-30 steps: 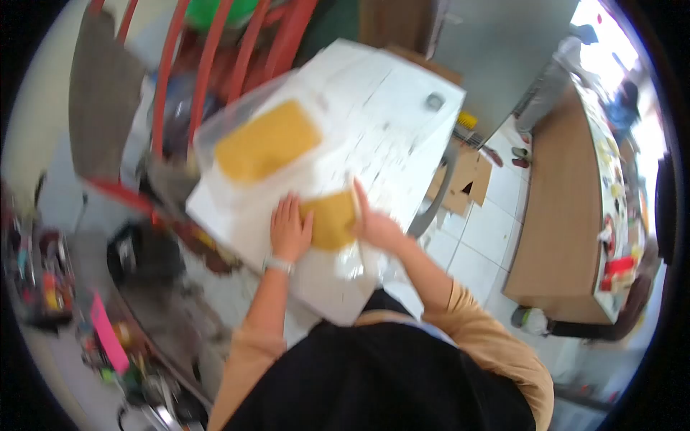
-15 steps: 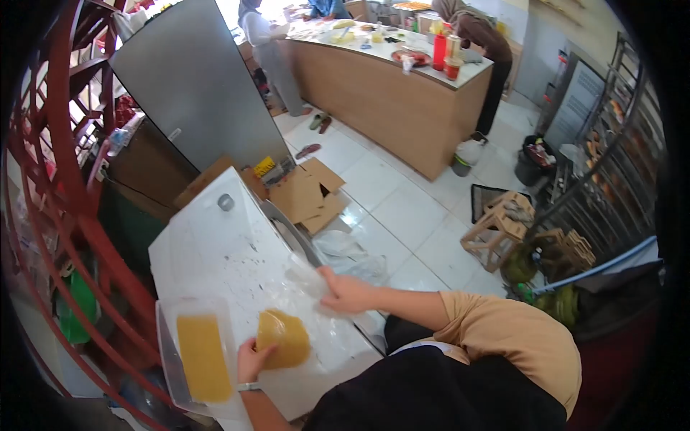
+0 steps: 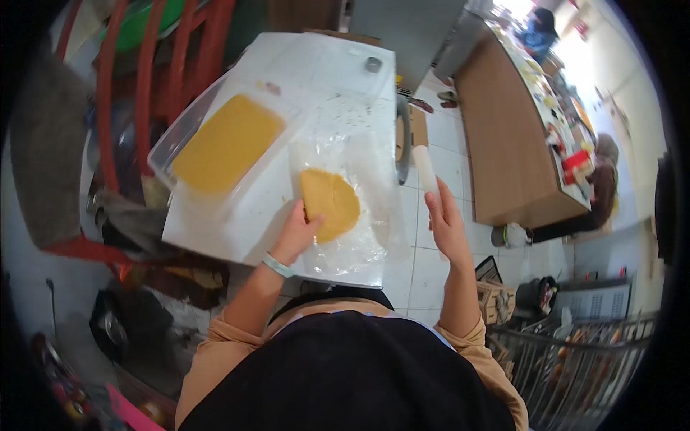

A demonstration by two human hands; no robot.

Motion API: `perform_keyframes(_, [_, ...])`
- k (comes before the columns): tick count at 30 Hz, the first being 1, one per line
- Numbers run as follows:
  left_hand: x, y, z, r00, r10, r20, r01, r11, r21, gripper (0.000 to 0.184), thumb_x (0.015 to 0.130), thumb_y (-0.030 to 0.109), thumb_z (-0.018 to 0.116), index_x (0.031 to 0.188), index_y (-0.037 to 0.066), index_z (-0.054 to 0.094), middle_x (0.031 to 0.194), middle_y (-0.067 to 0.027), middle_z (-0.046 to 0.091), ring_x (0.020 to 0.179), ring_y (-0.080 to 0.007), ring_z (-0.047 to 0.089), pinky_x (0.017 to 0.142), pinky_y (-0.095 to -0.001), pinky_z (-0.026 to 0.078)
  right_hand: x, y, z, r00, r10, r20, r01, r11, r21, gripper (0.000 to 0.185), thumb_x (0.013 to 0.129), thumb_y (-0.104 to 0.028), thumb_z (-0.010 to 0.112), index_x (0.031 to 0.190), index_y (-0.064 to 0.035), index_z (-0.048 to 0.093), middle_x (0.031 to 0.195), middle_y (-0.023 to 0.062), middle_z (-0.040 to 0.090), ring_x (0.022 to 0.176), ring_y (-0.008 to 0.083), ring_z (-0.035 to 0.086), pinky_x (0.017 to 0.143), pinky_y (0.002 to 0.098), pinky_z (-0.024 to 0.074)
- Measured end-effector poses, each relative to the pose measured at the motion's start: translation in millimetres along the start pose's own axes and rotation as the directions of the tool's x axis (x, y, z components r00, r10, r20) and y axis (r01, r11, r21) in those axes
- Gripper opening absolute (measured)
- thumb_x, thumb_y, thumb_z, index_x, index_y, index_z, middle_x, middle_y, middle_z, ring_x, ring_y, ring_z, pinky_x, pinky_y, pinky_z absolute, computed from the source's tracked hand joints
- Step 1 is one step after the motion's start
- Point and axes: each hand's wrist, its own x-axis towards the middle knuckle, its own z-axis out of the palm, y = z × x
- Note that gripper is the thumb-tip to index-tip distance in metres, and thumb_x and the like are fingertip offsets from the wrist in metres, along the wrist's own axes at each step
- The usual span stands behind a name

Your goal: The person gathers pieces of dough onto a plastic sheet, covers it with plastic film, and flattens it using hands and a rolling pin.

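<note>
A flat sheet of yellow dough (image 3: pixel 338 201) lies on clear plastic film (image 3: pixel 377 233) spread over the white table (image 3: pixel 266 226). My left hand (image 3: pixel 296 233) grips the dough's near left edge, thumb on top; the other fingertips are partly hidden. Off the table's right edge, my right hand (image 3: pixel 449 223) is raised, closed round a white rod that looks like a rolling pin (image 3: pixel 425 169). To the left stands a clear plastic container (image 3: pixel 162 161) with a broad yellow slab (image 3: pixel 230 144) of similar colour in it.
A small grey round object (image 3: pixel 373 65) sits at the table's far corner. Red bars (image 3: pixel 147 79) rise on the left. Across the tiled floor is a wooden counter (image 3: pixel 503 129) with people around it. A stool (image 3: pixel 496 300) and a metal rack (image 3: pixel 575 366) are at the right.
My view has turned, bringing the table more upright in front of me. My right hand has moved away from the film to beyond the table's edge. My left hand stays at the dough.
</note>
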Motion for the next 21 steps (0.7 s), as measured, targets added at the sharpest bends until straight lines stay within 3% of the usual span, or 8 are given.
perform_keyframes(1, [-13,-3,6,0.994,0.063,-0.092,-0.051,0.991,0.124,0.046,0.091,0.009,0.059,0.132,-0.002,0.041,0.121,-0.0138,0.058,0.112,-0.0186,0.055,0.098,-0.0322,0.043,6,-7,7,0.993,-0.110,0.039,0.112,0.991,-0.074,0.039,0.097,-0.025,0.051,0.135,-0.0137,0.047,0.094,0.0100,0.058,0.088,0.0229,0.055,0.079,0.0369,0.0464])
perform_keyframes(2, [-30,-4,15,0.955,0.229,-0.190,-0.121,0.883,0.454,0.045,0.089,0.010,0.061,0.130,-0.001,0.044,0.121,-0.0158,0.057,0.114,-0.0213,0.054,0.100,-0.0338,0.040,11,-18,18,0.975,-0.197,0.107,0.210,0.969,-0.132,0.039,0.096,-0.023,0.053,0.134,-0.0140,0.048,0.094,0.0111,0.058,0.091,0.0258,0.055,0.082,0.0382,0.0453])
perform_keyframes(4, [-64,37,32,0.811,0.559,-0.173,-0.056,0.369,0.928,0.044,0.086,0.011,0.064,0.125,0.000,0.049,0.122,-0.0197,0.055,0.118,-0.0268,0.050,0.104,-0.0368,0.035,18,-27,45,0.918,-0.292,0.268,0.364,0.889,-0.279,0.044,0.089,-0.021,0.060,0.132,-0.0157,0.051,0.093,0.0130,0.055,0.091,0.0323,0.054,0.083,0.0394,0.0450])
perform_keyframes(5, [-63,28,27,0.841,0.536,0.081,-0.319,0.368,0.873,0.047,0.084,0.016,0.065,0.126,0.000,0.049,0.122,-0.0198,0.055,0.119,-0.0278,0.049,0.105,-0.0378,0.034,20,-28,63,0.893,-0.288,0.345,0.399,0.863,-0.312,0.043,0.089,-0.019,0.060,0.131,-0.0162,0.052,0.094,0.0122,0.056,0.091,0.0312,0.054,0.083,0.0388,0.0452])
perform_keyframes(7, [-56,6,19,0.672,0.492,0.553,-0.739,0.394,0.547,0.054,0.082,0.026,0.068,0.126,0.001,0.050,0.123,-0.0199,0.054,0.120,-0.0298,0.049,0.107,-0.0397,0.032,21,-26,100,0.829,-0.265,0.492,0.473,0.803,-0.363,0.043,0.087,-0.016,0.062,0.130,-0.0173,0.054,0.096,0.0106,0.057,0.093,0.0290,0.056,0.082,0.0374,0.0456])
perform_keyframes(10, [-53,-3,19,0.577,0.434,0.692,-0.817,0.288,0.500,0.052,0.084,0.036,0.065,0.121,0.001,0.055,0.118,-0.0156,0.059,0.114,-0.0317,0.054,0.103,-0.0411,0.036,13,-4,147,0.742,-0.382,0.551,0.612,0.721,-0.324,0.040,0.085,-0.019,0.062,0.124,-0.0204,0.058,0.095,0.0067,0.057,0.092,0.0264,0.055,0.080,0.0372,0.0436])
perform_keyframes(13, [-52,5,17,0.629,0.306,0.715,-0.763,0.421,0.490,0.052,0.084,0.041,0.063,0.118,0.001,0.057,0.119,-0.0154,0.059,0.113,-0.0305,0.054,0.102,-0.0391,0.038,4,-8,159,0.779,-0.446,0.440,0.601,0.731,-0.324,0.039,0.083,-0.018,0.064,0.122,-0.0215,0.061,0.098,0.0041,0.058,0.095,0.0233,0.055,0.081,0.0369,0.0433])
perform_keyframes(21, [-50,-16,23,0.657,0.241,0.715,-0.728,0.450,0.517,0.051,0.067,0.016,0.065,0.116,0.002,0.058,0.117,-0.0119,0.060,0.114,-0.0240,0.055,0.100,-0.0341,0.039,8,-4,176,0.832,-0.432,0.349,0.555,0.661,-0.505,0.043,0.081,-0.018,0.066,0.123,-0.0260,0.061,0.103,-0.0013,0.059,0.095,0.0167,0.054,0.087,0.0423,0.0317])
